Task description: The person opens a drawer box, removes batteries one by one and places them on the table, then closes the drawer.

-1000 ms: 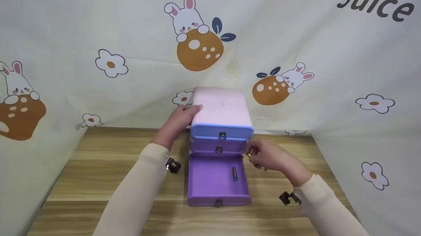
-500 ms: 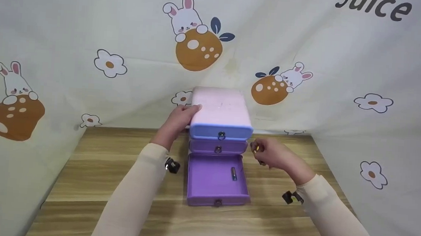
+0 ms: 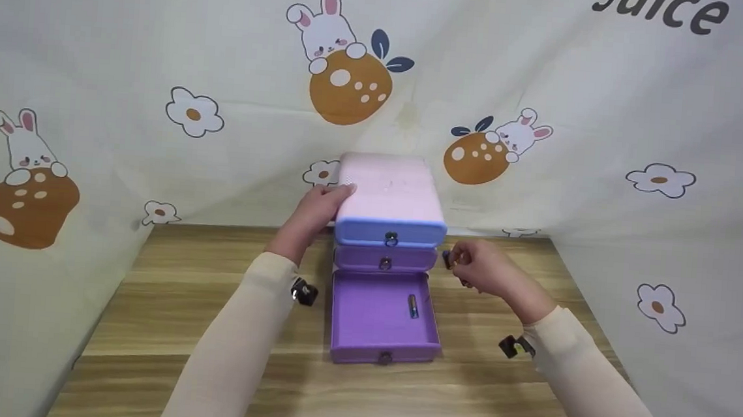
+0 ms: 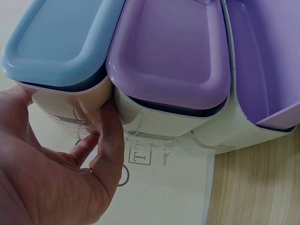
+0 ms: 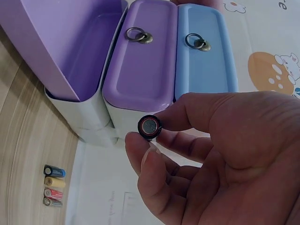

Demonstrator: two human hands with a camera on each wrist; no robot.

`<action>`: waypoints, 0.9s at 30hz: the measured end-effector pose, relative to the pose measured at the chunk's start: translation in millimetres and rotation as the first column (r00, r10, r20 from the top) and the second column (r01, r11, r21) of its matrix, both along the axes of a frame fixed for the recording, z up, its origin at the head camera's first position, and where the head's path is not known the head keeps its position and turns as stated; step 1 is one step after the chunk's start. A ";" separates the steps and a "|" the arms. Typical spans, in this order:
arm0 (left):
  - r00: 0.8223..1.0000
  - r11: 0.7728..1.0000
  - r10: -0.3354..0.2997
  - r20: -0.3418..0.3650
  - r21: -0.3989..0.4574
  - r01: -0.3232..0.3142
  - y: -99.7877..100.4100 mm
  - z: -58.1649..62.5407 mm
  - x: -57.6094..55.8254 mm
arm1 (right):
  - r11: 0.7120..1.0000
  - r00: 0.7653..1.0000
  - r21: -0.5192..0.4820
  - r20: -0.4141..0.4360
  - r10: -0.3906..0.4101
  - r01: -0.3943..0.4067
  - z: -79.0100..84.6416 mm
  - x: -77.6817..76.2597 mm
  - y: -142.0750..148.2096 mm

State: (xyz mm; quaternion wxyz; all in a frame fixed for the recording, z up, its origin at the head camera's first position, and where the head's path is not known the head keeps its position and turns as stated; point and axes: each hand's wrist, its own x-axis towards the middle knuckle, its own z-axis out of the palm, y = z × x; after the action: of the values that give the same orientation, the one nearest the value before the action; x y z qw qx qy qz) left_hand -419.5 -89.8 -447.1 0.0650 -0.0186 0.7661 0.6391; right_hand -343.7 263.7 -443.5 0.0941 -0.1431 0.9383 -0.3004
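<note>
A small drawer cabinet (image 3: 389, 187) with a pink top stands against the back wall. It has a blue top drawer (image 3: 370, 232), a purple middle drawer (image 3: 358, 258) and a purple bottom drawer (image 3: 371, 306), pulled out. One battery (image 3: 413, 307) lies inside the bottom drawer. My left hand (image 3: 317, 210) grips the cabinet's upper left side, thumb on top and fingers against the side in the left wrist view. Right of the cabinet, my right hand (image 3: 488, 269) pinches a dark battery (image 5: 150, 126) between thumb and fingers, its round end facing the right wrist camera.
Beside the cabinet on the wooden table (image 3: 193, 327), a row of several batteries, among them a blue-black one (image 5: 54, 170), a yellow one (image 5: 55, 182) and a red one (image 5: 53, 193), shows in the right wrist view. Printed cloth (image 3: 245, 49) encloses the back and sides.
My right hand has shifted slightly to the right, away from the cabinet's side. The left hand and the pulled-out drawer stay in place.
</note>
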 end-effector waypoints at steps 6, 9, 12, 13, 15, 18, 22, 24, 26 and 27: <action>1.000 1.000 0.000 0.003 -0.016 0.000 0.1 0.5 -0.5 | 0.998 0.999 0.057 -0.044 -0.014 0.017 -3.1 -4.1 3.3; 1.000 1.000 0.002 0.001 -0.016 -0.002 0.2 0.9 -0.3 | 0.996 0.995 0.085 -0.100 -0.025 0.033 -4.9 -6.7 4.9; 1.000 1.000 0.002 -0.001 -0.016 -0.002 0.1 0.7 -0.5 | 0.994 0.989 0.091 -0.141 -0.041 0.054 -7.9 -9.6 7.2; 1.000 1.000 0.003 -0.002 -0.017 -0.003 0.2 0.7 -0.7 | 0.994 0.987 0.090 -0.154 -0.048 0.062 -8.8 -10.3 8.0; 1.000 1.000 0.003 -0.007 -0.022 -0.003 0.2 0.7 -0.9 | 0.994 0.983 0.083 -0.175 -0.058 0.073 -10.8 -11.8 10.1; 1.000 0.999 0.005 -0.012 -0.032 -0.005 0.4 0.4 -1.0 | 0.992 0.980 0.073 -0.179 -0.084 0.099 -12.8 -13.3 12.6; 1.000 1.000 0.007 -0.013 -0.026 -0.007 0.2 -0.4 -0.6 | 0.991 0.980 0.061 -0.164 -0.111 0.122 -14.7 -15.0 14.9; 1.000 1.000 0.004 -0.014 -0.011 -0.004 0.2 -0.8 -0.3 | 0.990 0.980 0.055 -0.160 -0.119 0.129 -16.0 -15.9 16.1; 1.000 1.000 0.003 -0.016 0.003 -0.003 0.6 -1.2 0.0 | 0.990 0.980 0.051 -0.157 -0.125 0.135 -17.5 -17.0 17.3; 1.000 1.000 0.003 -0.017 0.005 -0.003 0.7 -1.2 0.1 | 0.989 0.979 0.050 -0.156 -0.129 0.138 -18.4 -17.4 17.9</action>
State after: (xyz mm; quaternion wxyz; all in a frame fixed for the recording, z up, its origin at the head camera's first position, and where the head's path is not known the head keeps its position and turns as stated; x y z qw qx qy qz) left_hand -419.4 -89.1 -448.4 0.0576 -0.0141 0.7650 0.6413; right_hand -361.2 281.6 -461.9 0.0062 -0.0993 0.9589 -0.2657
